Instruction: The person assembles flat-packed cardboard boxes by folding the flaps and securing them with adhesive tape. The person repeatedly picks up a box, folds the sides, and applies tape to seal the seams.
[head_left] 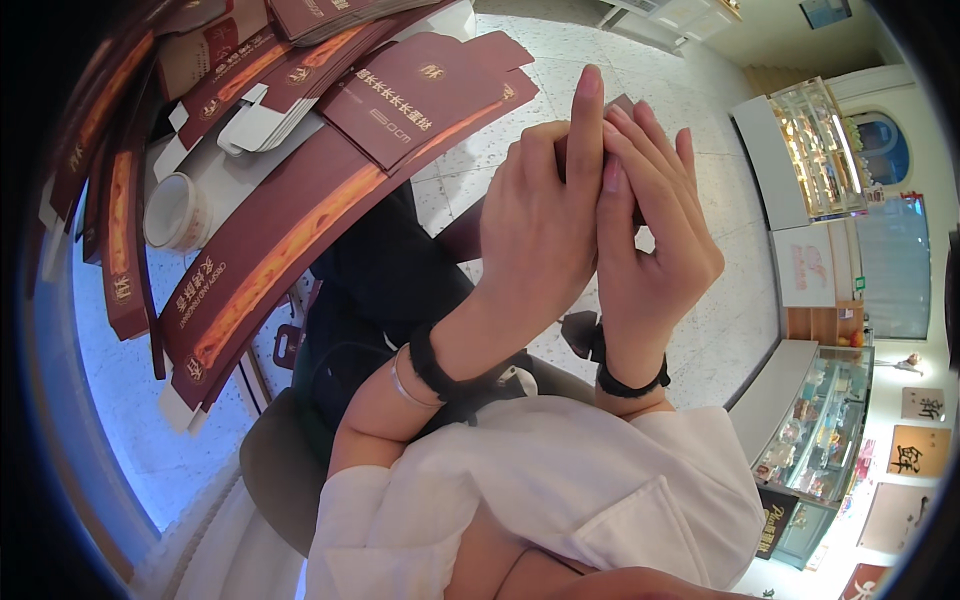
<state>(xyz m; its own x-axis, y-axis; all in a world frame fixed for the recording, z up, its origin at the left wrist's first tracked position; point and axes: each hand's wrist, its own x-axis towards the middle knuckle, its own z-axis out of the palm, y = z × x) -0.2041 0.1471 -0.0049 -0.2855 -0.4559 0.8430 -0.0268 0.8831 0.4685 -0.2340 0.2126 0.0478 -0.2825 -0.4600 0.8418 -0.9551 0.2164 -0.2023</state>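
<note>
My left hand [540,205] and my right hand [655,195] are raised together in front of me, touching each other. Between them is a maroon cardboard piece [462,234], mostly hidden; part of it shows left of my left hand, and a small edge peeks out between the fingers. My left index finger points up while its other fingers curl round the piece. The fingers of my right hand are bent over it, close together. Black bands circle both wrists.
Flat maroon printed cartons [270,255] lie stacked on a table at the left, with a white tape roll [177,212] among them. A grey chair [285,470] is behind me. Glass display cases [815,425] stand at the right on a pale tiled floor [715,290].
</note>
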